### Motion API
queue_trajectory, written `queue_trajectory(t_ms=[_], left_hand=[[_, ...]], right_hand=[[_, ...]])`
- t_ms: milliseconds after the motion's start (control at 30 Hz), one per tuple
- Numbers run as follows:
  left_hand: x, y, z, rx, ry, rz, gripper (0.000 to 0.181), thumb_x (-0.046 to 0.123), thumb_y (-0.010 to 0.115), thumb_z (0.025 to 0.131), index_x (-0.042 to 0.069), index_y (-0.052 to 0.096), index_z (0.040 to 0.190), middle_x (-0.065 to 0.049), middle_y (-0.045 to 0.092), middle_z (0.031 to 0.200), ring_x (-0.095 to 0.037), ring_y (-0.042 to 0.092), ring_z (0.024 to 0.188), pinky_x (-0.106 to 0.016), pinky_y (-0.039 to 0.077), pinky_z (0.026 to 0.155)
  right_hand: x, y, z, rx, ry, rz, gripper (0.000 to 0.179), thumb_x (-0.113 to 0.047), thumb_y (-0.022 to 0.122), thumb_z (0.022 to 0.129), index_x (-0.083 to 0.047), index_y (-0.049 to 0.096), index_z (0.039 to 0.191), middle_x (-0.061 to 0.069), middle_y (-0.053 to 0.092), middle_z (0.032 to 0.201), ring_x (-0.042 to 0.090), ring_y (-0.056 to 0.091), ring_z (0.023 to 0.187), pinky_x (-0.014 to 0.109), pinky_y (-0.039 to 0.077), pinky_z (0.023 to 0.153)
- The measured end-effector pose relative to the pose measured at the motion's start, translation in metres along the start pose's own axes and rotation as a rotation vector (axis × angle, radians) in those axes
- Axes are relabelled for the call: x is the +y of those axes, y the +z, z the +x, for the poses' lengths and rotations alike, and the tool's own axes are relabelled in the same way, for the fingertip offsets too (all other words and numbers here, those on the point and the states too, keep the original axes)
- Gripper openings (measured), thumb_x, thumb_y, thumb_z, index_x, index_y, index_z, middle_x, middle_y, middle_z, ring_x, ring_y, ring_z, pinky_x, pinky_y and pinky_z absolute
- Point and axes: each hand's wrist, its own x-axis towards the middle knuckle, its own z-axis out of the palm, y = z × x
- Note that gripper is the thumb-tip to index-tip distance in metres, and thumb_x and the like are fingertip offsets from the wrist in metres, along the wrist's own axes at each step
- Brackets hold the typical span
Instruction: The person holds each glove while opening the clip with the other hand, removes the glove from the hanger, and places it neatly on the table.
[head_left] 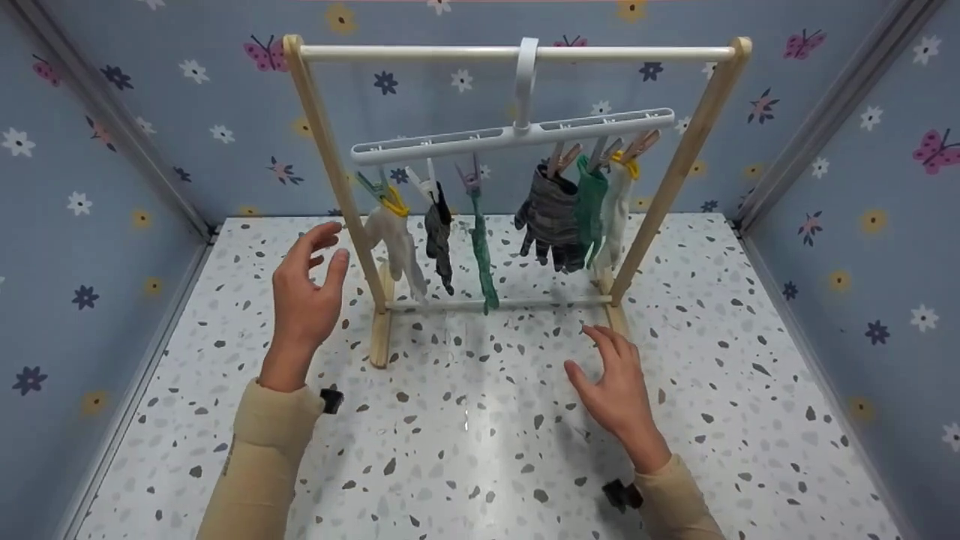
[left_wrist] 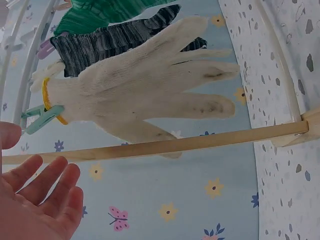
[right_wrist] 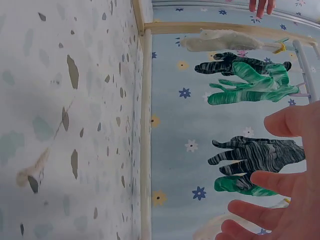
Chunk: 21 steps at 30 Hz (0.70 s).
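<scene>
1. Pale blue walls (head_left: 225, 97) patterned with flowers and butterflies are enclosing a white, speckled surface (head_left: 420, 450).
2. A wooden rack (head_left: 664, 202) is standing on it; a white hanger (head_left: 442, 145) is hooking over its top bar (head_left: 412, 52) and tilting, left end lower.
3. Under the hanger's left half, clothespins (head_left: 471, 180) are holding a white glove (head_left: 394, 240), a dark striped glove (head_left: 437, 240) and a green glove (head_left: 482, 255).
4. Under its right half, a second dark striped glove (head_left: 555, 210), second green glove (head_left: 592, 195) and second white glove (head_left: 617, 210) are hanging close together.
5. Your left hand (head_left: 304, 296) is hovering just outside the left post (head_left: 337, 172), fingers loosely bent, holding nothing.
6. Your right hand (head_left: 615, 386) is hovering near the rack's right foot (head_left: 616, 316), fingers extended, holding nothing.
</scene>
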Motion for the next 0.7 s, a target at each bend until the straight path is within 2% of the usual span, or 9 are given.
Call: queue_trajectory(t_ms=[233,367,500,600,700], left_hand=[[0.009,0.009,0.025,-0.042,-0.034,-0.132,0.04,0.022,0.056,0.103,0.008,0.054,0.14,-0.004,0.059,0.135,-0.017,0.051,0.126,-0.043,0.039,0.105],[0.014,0.012,0.034,-0.05,-0.1,-0.191,0.043,0.025,0.054,0.104,0.01,0.049,0.144,-0.002,0.057,0.138,-0.015,0.05,0.125,-0.038,0.038,0.105],[0.021,0.018,0.042,-0.043,-0.16,-0.279,0.044,0.023,0.051,0.106,0.008,0.045,0.147,-0.004,0.054,0.14,-0.018,0.049,0.128,-0.035,0.038,0.106],[0.028,0.023,0.048,-0.041,-0.178,-0.352,0.043,0.018,0.05,0.106,0.003,0.045,0.146,-0.01,0.054,0.14,-0.02,0.048,0.13,-0.035,0.037,0.108],[0.034,0.027,0.051,-0.032,-0.181,-0.374,0.039,0.015,0.05,0.106,-0.002,0.049,0.141,-0.013,0.057,0.137,-0.019,0.05,0.127,-0.034,0.038,0.107]], right_hand=[[-0.007,0.009,-0.001,-0.015,0.013,0.047,0.051,-0.03,0.072,0.092,-0.009,0.058,0.137,0.015,0.051,0.14,0.037,0.044,0.129,0.057,0.037,0.102],[-0.01,0.013,-0.001,-0.011,-0.001,0.039,0.049,-0.029,0.071,0.092,-0.011,0.059,0.136,0.013,0.053,0.138,0.036,0.045,0.129,0.056,0.038,0.102],[-0.012,0.013,0.001,0.004,-0.02,0.033,0.048,-0.029,0.073,0.091,-0.011,0.06,0.134,0.013,0.054,0.136,0.035,0.046,0.128,0.055,0.038,0.101],[-0.013,0.013,0.003,0.01,-0.024,0.034,0.048,-0.027,0.073,0.091,-0.01,0.06,0.134,0.013,0.054,0.136,0.035,0.047,0.127,0.056,0.038,0.101],[-0.013,0.013,0.004,0.021,-0.032,0.029,0.047,-0.025,0.074,0.09,-0.009,0.061,0.133,0.014,0.055,0.135,0.034,0.048,0.127,0.055,0.038,0.101]])
